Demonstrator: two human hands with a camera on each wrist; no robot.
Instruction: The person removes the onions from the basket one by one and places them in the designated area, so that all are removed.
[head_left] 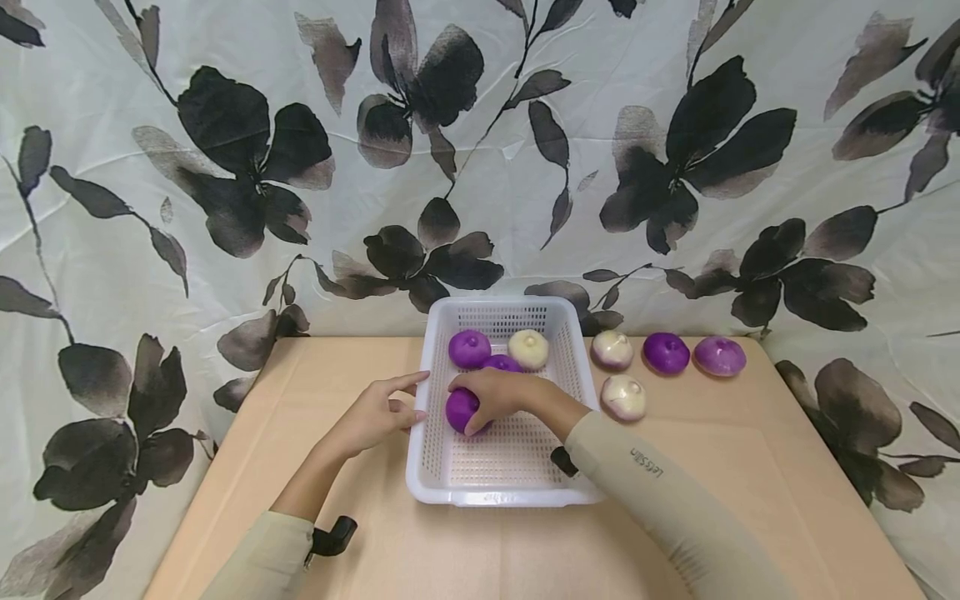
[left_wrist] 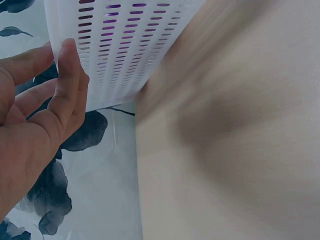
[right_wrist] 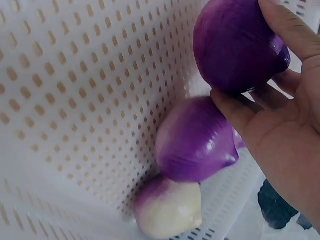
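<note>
Purple onion [head_left: 460,411] is in the white basket [head_left: 517,499], over by the basket's left edge, and the right hand [head_left: 498,392] has it. That grip is curled over the top with the thumb coming round the near side, which makes sense to me, since it's round and looks pretty shiny, so you'd probably want fingers on more than one side. Can't tell if it's sitting on the basket's floor or held a bit above it, the hand hides too much. Left hand [head_left: 382,412] isn't clamped on anything: fingers loosely spread, tips just touching the basket's left rim, I'd guess to stop it sliding around. Toward the basket's far edge there's another purple one [head_left: 469,347] in the left corner, a pale one [head_left: 528,349] on the right, and a half-hidden purple one [head_left: 503,362] between them, so the near half has the most room. Outside, four more sit on the surface [head_left: 750,483] off the basket's right edge: a row of a pale one [head_left: 612,350] and two purple ones [head_left: 666,354] along the far edge, plus a creamy one [head_left: 622,397] nearer. Handy spot for a right-hand reach, I reckon.
</note>
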